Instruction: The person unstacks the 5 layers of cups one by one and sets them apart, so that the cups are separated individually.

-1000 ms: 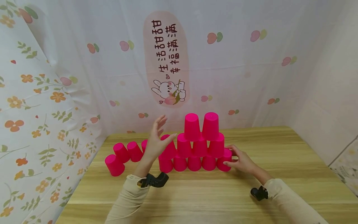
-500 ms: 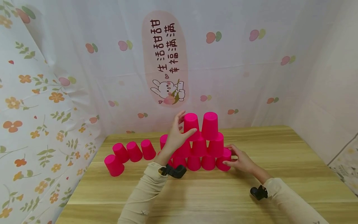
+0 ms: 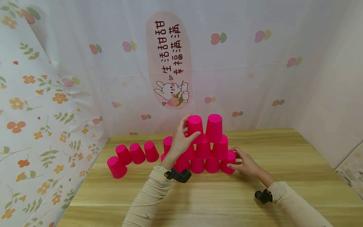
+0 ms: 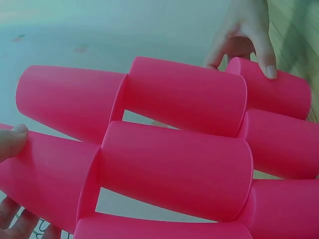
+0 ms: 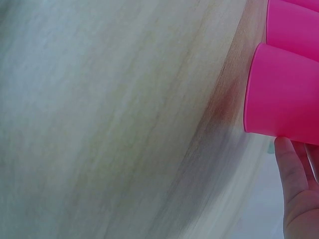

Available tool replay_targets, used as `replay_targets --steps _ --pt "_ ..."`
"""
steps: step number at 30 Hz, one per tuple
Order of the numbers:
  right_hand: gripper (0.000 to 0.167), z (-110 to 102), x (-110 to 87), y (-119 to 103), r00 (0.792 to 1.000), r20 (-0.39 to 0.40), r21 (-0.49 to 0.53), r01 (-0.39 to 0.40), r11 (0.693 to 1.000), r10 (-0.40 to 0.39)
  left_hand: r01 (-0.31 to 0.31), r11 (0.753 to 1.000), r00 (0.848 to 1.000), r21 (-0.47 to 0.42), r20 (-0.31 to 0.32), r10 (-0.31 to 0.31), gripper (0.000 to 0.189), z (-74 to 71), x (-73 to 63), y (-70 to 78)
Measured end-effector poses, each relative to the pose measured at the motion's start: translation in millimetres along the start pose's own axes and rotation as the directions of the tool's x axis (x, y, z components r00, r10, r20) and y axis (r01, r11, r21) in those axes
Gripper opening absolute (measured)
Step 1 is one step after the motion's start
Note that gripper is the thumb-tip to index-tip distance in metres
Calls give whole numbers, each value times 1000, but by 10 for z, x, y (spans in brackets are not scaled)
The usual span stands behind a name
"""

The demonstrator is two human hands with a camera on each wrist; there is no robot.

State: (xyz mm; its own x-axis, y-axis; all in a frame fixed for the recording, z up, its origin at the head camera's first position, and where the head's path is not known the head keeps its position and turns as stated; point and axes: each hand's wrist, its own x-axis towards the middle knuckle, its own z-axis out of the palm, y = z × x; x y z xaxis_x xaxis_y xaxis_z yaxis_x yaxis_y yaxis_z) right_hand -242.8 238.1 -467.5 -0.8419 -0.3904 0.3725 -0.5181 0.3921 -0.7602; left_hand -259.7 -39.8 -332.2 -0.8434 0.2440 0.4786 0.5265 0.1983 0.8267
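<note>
Pink cups stand upside down in a three-tier stack on the table. My left hand (image 3: 181, 140) holds the left cup (image 3: 195, 124) of the top tier, thumb on its near side and fingers round the far side; in the left wrist view its thumb (image 4: 14, 142) presses that cup's wall. Beside it on the top tier stands a second cup (image 3: 214, 128). Low on the right, my right hand (image 3: 246, 162) grips the end cup (image 3: 227, 167) of the bottom row between thumb and fingers. My left hand and forearm hide part of the stack's left end.
Several more upside-down pink cups (image 3: 137, 154) stand apart on the left of the wooden table (image 3: 215, 201). A printed white curtain (image 3: 244, 82) hangs behind the table, and a floral one (image 3: 37, 138) along the left.
My left hand has moved right and up from beside the stack to the top tier's left cup, and now holds it. The right hand has stayed on its cup.
</note>
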Motion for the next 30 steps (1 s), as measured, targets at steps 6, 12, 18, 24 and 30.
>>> replay_targets --steps 6,12,18,24,30 --pt "51 7 -6 35 999 -4 10 32 999 -32 21 1000 1000 14 -7 -20 66 -10 -23 -4" --pt "52 0 -5 -97 999 9 -6 -38 999 38 11 1000 1000 20 -7 -11 64 -93 -88 123" --pt "51 -4 -4 -154 998 9 -7 -61 998 61 -11 1000 1000 8 -25 12 63 -245 -153 259" --pt "53 5 -16 12 998 8 15 -56 998 55 -3 999 997 48 -73 7 64 -475 -253 123" --pt "52 0 -11 22 999 5 16 -40 999 40 29 995 989 101 -145 -14 65 -739 -394 88"
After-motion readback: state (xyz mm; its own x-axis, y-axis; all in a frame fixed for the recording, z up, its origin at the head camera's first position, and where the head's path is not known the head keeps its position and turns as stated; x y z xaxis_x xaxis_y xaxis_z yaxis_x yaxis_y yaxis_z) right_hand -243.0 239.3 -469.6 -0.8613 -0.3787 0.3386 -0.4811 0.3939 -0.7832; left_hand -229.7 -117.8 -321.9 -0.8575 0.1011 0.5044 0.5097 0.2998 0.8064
